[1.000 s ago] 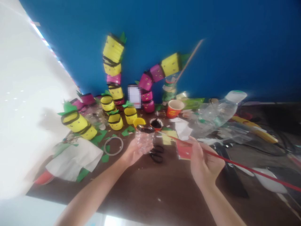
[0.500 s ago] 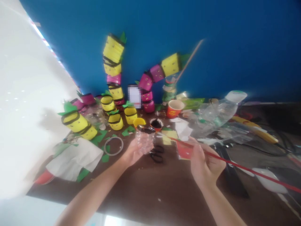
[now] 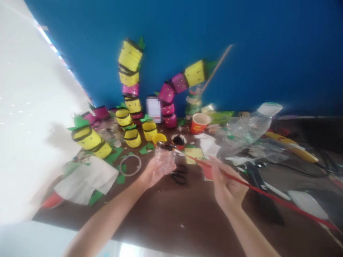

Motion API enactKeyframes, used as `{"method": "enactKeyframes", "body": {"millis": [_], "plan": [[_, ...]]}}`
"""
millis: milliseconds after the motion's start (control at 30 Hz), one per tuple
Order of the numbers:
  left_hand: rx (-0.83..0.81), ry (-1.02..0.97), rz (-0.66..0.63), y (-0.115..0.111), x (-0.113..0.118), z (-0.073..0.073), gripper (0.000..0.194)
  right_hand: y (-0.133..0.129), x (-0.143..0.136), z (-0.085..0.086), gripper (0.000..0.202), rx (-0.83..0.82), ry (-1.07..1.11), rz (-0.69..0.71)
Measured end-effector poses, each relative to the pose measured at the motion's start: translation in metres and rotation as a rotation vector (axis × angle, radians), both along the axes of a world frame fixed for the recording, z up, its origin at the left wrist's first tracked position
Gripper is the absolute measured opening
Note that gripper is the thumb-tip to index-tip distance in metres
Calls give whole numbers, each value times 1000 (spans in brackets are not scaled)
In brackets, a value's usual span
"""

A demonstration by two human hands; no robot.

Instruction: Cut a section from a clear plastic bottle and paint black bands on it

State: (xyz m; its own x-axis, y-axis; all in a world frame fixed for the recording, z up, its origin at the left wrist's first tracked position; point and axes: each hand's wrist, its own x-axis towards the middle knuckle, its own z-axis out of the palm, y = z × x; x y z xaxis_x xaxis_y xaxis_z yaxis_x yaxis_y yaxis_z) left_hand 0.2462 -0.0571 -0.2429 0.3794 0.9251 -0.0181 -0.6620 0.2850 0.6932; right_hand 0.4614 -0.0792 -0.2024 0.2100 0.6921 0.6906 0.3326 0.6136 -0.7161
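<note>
My left hand (image 3: 156,172) is wrapped round a clear plastic cup-like piece (image 3: 164,159) with a black rim, tilted at mid table. My right hand (image 3: 227,182) is closed on a long thin red brush (image 3: 257,188), whose pale tip points at the dark rim of the clear piece. Whether the tip touches the rim I cannot tell. Just behind the clear piece stand a small cup of black paint (image 3: 178,141) and a yellow cup (image 3: 159,138). Black scissors (image 3: 179,175) lie beside my left hand.
Several yellow and magenta decorated cups (image 3: 132,137) stand at the back left. A red paper cup (image 3: 200,123) is behind my right hand. Clear bottles (image 3: 261,121) and a yellow tool (image 3: 294,147) lie right; a tape ring (image 3: 130,165) and white cloth (image 3: 87,180) lie left.
My right hand has moved slightly left with the brush, toward the clear piece. My left hand holds the piece in nearly the same place.
</note>
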Motion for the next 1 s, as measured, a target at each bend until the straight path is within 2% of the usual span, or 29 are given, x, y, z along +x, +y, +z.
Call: {"method": "enactKeyframes", "body": {"millis": [133, 233, 300, 433, 733, 1000], "plan": [[-8, 14, -1, -1, -1, 1, 53, 4, 4, -5, 14, 22, 130, -90], [-33, -8, 54, -1, 0, 3, 50, 4, 5, -9, 15, -45, 219, 9], [-40, -12, 69, 0, 2, 4, 47, 1, 3, -8, 16, -81, 178, 67], [-23, 0, 61, 0, 4, 5, 46, -5, -3, -1, 17, -88, 54, 77], [-12, -2, 47, 0, 3, 2, 47, -3, -5, 5, 17, -147, 6, 57], [-30, -18, 50, -2, 3, 7, 43, -4, -4, 4, 17, -134, -24, 5]]}}
